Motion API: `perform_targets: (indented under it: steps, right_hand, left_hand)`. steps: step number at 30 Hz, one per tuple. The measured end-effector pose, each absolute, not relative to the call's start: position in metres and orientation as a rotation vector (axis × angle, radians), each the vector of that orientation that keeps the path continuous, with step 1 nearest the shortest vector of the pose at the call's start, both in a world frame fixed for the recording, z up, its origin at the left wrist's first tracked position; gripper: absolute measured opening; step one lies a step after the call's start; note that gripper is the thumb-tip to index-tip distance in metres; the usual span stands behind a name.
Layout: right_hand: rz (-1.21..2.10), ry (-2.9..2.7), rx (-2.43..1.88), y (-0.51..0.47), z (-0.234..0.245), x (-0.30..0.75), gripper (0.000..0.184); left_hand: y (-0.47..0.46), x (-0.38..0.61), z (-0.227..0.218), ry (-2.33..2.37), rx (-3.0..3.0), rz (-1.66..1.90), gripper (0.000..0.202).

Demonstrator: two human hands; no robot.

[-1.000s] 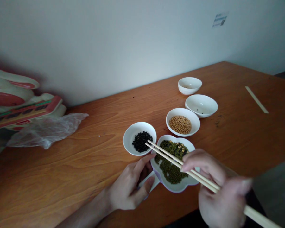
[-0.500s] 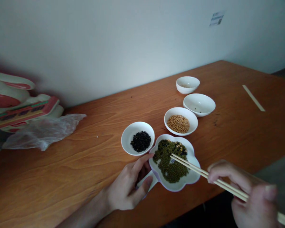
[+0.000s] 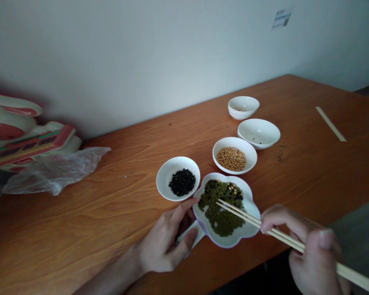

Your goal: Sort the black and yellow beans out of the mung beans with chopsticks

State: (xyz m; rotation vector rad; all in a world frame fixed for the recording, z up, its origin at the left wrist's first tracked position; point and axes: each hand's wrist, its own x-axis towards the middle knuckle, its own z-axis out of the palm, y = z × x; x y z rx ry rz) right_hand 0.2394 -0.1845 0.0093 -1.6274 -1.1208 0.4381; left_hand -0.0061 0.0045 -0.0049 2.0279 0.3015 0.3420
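My left hand [image 3: 167, 237] is closed around the handle of a white flower-shaped dish [image 3: 250, 205], its index finger against the rim. Mostly green beans [image 3: 223, 219] fill the dish, with some black and yellow ones mixed in near the far side. My right hand [image 3: 304, 246] grips a pair of wooden chopsticks [image 3: 242, 215]; their tips lie over the green beans, slightly apart, and I see no bean between them. Just left of the dish is a white bowl [image 3: 164, 180] of black beans [image 3: 182, 182]. Beyond it stands a white bowl [image 3: 217, 149] of yellow soybeans [image 3: 231, 159].
Two more white bowls, one [image 3: 260, 129] with a few dark beans and one [image 3: 243, 102] with a little inside, stand farther back. A pale strip [image 3: 331, 124] lies at right. At left are a clear plastic bag [image 3: 58, 168] and a rabbit-like toy [image 3: 27, 139] by the wall.
My right hand and the chopsticks have shifted left, the tips moving a little farther across the green beans. The left hand stays on the dish handle.
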Motion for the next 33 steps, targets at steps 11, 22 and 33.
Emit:
perform_targets:
  steps: [11,22,33]
  right_hand:
    - [0.419,-1.113,-1.67,-0.189,0.014,0.239,0.075]
    - [0.361,-1.225,-1.606,-0.183,0.015,0.246,0.075]
    - [0.338,-1.291,-1.612,-0.186,0.011,0.252,0.075]
  left_hand:
    - [0.005,-0.005,-0.003,0.314,2.012,0.315,0.065]
    - [0.005,-0.007,-0.006,0.326,2.015,0.318,0.065]
    - [0.005,-0.006,-0.004,0.334,2.004,0.301,0.065]
